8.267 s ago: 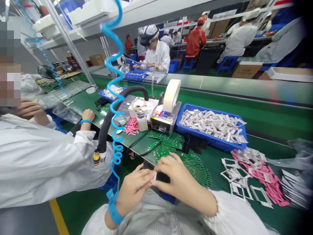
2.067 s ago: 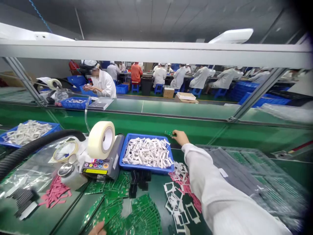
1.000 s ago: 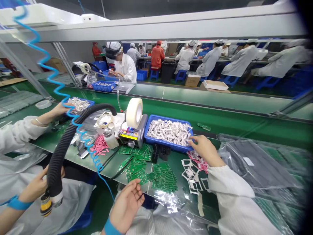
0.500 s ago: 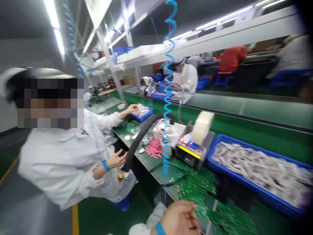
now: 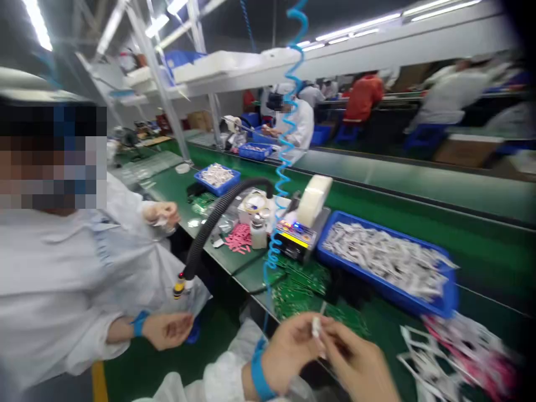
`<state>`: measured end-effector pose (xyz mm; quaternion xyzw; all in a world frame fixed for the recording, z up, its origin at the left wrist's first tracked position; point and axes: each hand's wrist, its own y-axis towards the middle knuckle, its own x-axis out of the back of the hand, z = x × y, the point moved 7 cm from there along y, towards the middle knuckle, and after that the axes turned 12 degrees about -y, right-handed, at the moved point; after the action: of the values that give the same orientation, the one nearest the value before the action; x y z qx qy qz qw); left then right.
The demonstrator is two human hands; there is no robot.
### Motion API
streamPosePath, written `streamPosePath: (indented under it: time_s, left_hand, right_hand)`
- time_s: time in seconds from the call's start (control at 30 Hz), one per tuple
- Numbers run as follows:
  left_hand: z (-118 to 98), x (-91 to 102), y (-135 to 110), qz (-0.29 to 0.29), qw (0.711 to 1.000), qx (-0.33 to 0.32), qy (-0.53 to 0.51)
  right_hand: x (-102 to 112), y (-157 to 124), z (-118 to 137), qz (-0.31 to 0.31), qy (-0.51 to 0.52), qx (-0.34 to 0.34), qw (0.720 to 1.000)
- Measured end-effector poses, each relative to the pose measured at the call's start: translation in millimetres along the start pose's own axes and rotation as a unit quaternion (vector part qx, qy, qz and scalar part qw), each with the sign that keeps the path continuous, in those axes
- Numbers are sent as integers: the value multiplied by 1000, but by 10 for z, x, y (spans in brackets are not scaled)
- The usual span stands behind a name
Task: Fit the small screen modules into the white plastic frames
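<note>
My left hand, with a blue band round its wrist, is near the bottom of the view, its fingers closed. My right hand meets it from the right, thumb and fingers pinched together. Between the fingertips of both shows a small white piece, blurred and partly covered, so its kind does not show. Green circuit boards lie on the bench just beyond the hands.
A blue bin heaped with white strips stands beyond my right hand, near a tape dispenser. White and pink scraps lie at the right. A black hose and coiled blue cord cross the view. At left sits a co-worker.
My right hand has come into view and joined my left at the small white piece. The view has turned right; the co-worker's far hand has left the small blue bin.
</note>
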<state>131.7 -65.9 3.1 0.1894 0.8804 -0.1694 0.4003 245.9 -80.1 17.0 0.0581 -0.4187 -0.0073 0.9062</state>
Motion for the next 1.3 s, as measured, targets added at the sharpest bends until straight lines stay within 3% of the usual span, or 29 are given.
streamPosePath:
  time_s: [0.07,0.13,0.23,0.33,0.43,0.67,0.8,0.93,1.0,1.07,1.17,1.3]
  left_hand:
    - [-44,35,-46,-37,999,-4,0]
    - [-64,143,-82,-82,997,8,-12]
    - [-69,370,-144,-145,989,35,-21]
    - [-71,548,-203,-170,984,51,-13]
    - [-61,665,-245,-189,980,61,-25]
    - [-107,783,-336,-199,975,88,-48]
    - [-159,978,-452,-225,968,100,-57]
    - [-294,1476,-634,-339,930,43,-133]
    - [-420,1759,-741,-392,906,-1,-158]
    - [-571,1987,-832,-419,891,-39,-170]
    - [-785,2213,-940,-436,876,-87,-186]
    - [-991,2434,-1053,-451,862,-134,-187]
  right_hand:
    - [-77,24,169,39,-3,-5,999]
    - [-6,109,152,50,-88,-28,994]
    - [314,240,-222,24,-214,-112,970]
    - [546,350,-675,1,-261,-182,948]
    - [548,466,-932,-8,-282,-207,937]
    - [482,530,-1067,-33,-257,-199,945]
    - [666,509,-953,-47,-191,-157,968]
    - [701,552,-355,-27,-93,-85,992]
    - [477,613,101,33,-36,-35,998]
    - [55,686,579,121,15,19,992]
    - [-834,771,1169,272,66,71,957]
    - [-2024,770,1627,432,87,45,897]
